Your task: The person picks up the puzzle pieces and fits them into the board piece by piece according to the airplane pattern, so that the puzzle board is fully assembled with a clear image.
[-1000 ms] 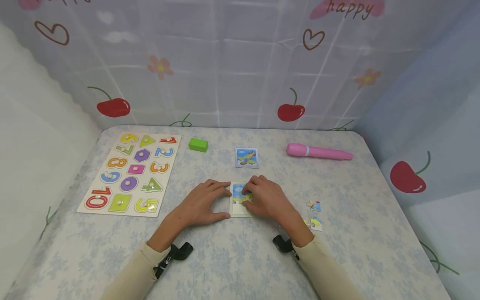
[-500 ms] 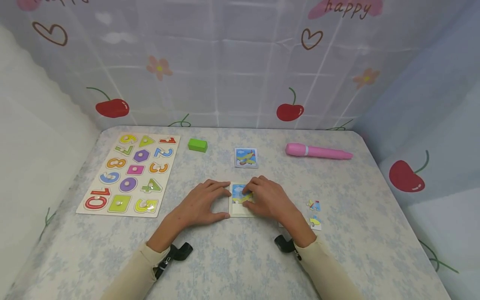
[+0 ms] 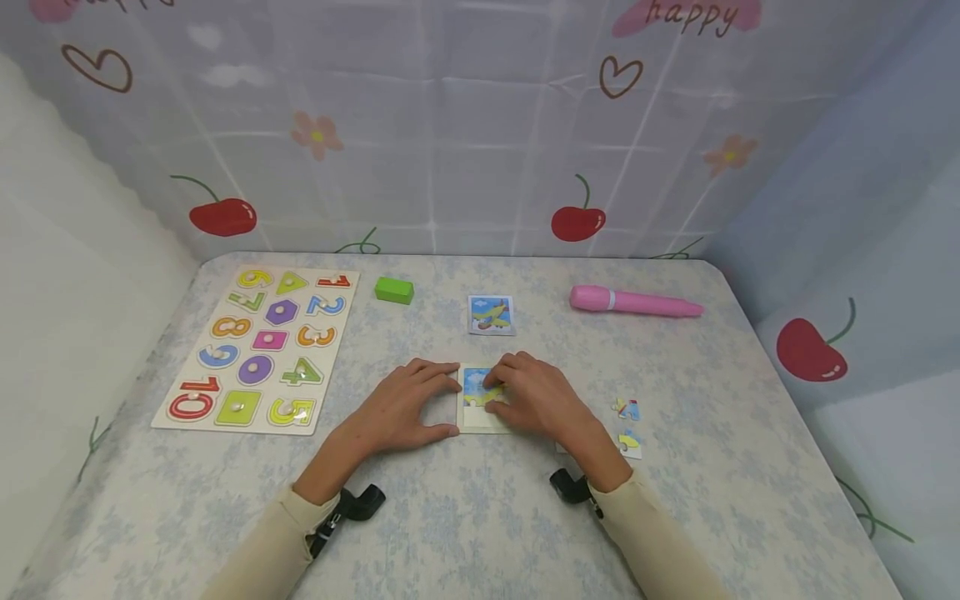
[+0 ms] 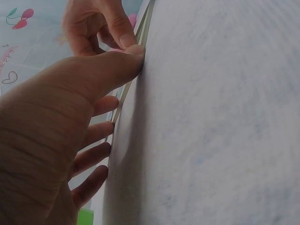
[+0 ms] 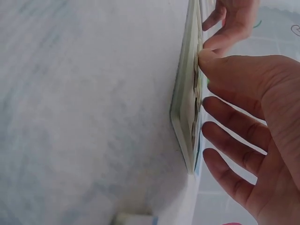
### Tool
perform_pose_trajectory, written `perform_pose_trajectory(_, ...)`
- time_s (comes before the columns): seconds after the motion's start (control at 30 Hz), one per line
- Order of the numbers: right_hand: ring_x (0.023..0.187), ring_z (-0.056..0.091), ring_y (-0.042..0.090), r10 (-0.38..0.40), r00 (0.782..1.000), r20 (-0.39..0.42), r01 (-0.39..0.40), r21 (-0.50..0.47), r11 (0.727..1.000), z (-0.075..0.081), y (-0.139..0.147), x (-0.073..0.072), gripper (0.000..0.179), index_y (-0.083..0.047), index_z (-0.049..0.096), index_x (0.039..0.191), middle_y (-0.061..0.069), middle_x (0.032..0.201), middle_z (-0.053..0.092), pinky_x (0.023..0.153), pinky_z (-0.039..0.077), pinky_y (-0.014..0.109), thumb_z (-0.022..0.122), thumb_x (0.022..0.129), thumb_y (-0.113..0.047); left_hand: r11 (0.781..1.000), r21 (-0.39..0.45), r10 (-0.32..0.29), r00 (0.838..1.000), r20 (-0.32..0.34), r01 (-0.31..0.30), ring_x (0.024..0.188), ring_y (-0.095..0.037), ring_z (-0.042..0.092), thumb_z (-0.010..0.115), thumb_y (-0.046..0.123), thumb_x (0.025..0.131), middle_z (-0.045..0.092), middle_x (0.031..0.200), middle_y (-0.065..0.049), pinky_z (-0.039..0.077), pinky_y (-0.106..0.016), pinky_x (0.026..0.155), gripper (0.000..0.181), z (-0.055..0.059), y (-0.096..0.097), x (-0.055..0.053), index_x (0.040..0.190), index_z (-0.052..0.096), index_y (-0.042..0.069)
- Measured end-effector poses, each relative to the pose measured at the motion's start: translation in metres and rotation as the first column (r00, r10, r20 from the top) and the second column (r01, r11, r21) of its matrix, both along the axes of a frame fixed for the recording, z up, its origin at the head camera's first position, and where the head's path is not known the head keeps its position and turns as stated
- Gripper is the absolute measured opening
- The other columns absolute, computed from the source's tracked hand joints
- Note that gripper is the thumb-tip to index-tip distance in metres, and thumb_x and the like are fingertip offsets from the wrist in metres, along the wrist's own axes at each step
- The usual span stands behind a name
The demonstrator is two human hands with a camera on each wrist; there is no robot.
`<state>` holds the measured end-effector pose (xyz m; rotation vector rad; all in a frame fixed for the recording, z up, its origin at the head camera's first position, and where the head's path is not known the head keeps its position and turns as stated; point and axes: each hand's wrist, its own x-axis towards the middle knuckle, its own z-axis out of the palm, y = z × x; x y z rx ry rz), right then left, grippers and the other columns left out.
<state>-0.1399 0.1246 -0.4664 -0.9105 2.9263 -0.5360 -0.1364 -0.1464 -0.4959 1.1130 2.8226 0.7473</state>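
Note:
Both hands are at a small cream puzzle board (image 3: 480, 423). Several jigsaw pieces (image 3: 476, 382), blue and yellow, lie in its upper part, and a pale strip shows below them. My left hand (image 3: 405, 404) rests beside the board's left edge, thumb near the lower corner and fingertips at the upper side. Over the right part of the board, my right hand (image 3: 536, 398) touches the pieces with thumb and fingertips, hiding that side. In the right wrist view, the right thumb (image 5: 211, 61) lies on the pieces, and the other fingers are spread along the board.
Loose jigsaw pieces (image 3: 630, 445) lie right of the right wrist, partly hidden by it. Behind the board is an airplane picture card (image 3: 491, 315). A green block (image 3: 394, 290), a number-and-shape board (image 3: 255, 350) and a pink pen-like stick (image 3: 637, 302) lie around.
Both hands stay almost still at the board. The right wrist shifts slightly right and covers more of the loose pieces; the whole view drifts slightly left.

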Motion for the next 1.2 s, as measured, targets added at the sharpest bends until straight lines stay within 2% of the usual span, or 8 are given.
perform_pose_trajectory(0.1,0.103,0.065,0.016,-0.009,1.0,0.002,0.009,-0.008,1.0,0.002,0.005,0.0,0.03,-0.019,0.081,0.115,-0.004,0.114,0.073,0.084,0.058,0.038,0.09,0.09,-0.033,1.0,-0.002,0.001,1.0,0.003,-0.001,0.139,-0.024,0.054,0.087,0.051,0.09,0.055,0.161,-0.002,0.049,-0.051,0.11,0.057,0.0,0.0,0.0,0.134,0.071,0.02)
perform_pose_trajectory(0.33,0.11,0.066,0.018,-0.097,0.995,0.016,0.097,0.003,0.995,0.01,0.028,0.001,0.032,-0.019,0.079,0.121,-0.004,0.117,0.072,0.084,0.059,0.041,0.087,0.093,-0.033,1.0,-0.005,0.004,1.0,0.007,-0.004,0.14,-0.025,0.054,0.086,0.051,0.09,0.055,0.161,-0.002,0.049,-0.052,0.11,0.057,0.002,0.001,0.0,0.135,0.071,0.019)
perform_pose_trajectory(0.47,0.112,0.067,0.02,-0.137,0.99,0.042,0.139,-0.045,0.989,0.014,0.046,0.004,0.034,-0.018,0.078,0.124,-0.001,0.118,0.072,0.085,0.059,0.044,0.086,0.094,-0.031,1.0,-0.012,0.005,1.0,0.005,-0.005,0.14,-0.025,0.054,0.087,0.051,0.089,0.054,0.162,-0.002,0.049,-0.052,0.109,0.057,0.002,0.0,0.0,0.135,0.071,0.02)
perform_pose_trajectory(0.63,0.112,0.068,0.02,-0.18,0.981,0.067,0.184,-0.072,0.98,0.014,0.066,0.007,0.035,-0.018,0.077,0.125,-0.002,0.118,0.073,0.088,0.059,0.045,0.087,0.093,-0.03,1.0,-0.006,0.003,1.0,0.001,-0.003,0.139,-0.025,0.054,0.087,0.051,0.089,0.055,0.161,-0.002,0.049,-0.052,0.109,0.058,0.002,-0.001,0.0,0.135,0.071,0.02)
perform_pose_trajectory(0.83,0.111,0.068,0.021,-0.23,0.971,0.071,0.235,-0.073,0.969,0.011,0.084,0.012,0.034,-0.019,0.078,0.123,-0.002,0.117,0.073,0.086,0.059,0.046,0.087,0.093,-0.03,1.0,-0.003,-0.008,1.0,0.0,0.008,0.14,-0.026,0.054,0.087,0.053,0.089,0.055,0.161,-0.004,0.049,-0.053,0.109,0.06,0.003,-0.002,-0.001,0.135,0.071,0.019)
perform_pose_trajectory(1.0,0.111,0.067,0.023,-0.267,0.961,0.07,0.272,-0.073,0.96,0.008,0.099,0.02,0.033,-0.018,0.078,0.124,0.0,0.117,0.073,0.086,0.059,0.049,0.086,0.093,-0.028,0.999,-0.032,-0.003,0.998,0.055,0.005,0.145,-0.031,0.05,0.087,0.057,0.087,0.05,0.164,-0.009,0.046,-0.056,0.112,0.065,0.008,0.004,0.003,0.138,0.069,0.02)
perform_pose_trajectory(1.2,0.11,0.068,0.025,-0.3,0.952,0.058,0.304,-0.085,0.949,0.005,0.118,0.029,0.033,-0.016,0.078,0.124,0.003,0.118,0.073,0.086,0.058,0.05,0.086,0.094,-0.025,0.991,-0.129,-0.023,0.993,0.114,0.038,0.155,-0.036,0.04,0.081,0.064,0.089,0.037,0.172,-0.014,0.04,-0.061,0.118,0.08,0.018,0.017,0.01,0.155,0.059,0.024)
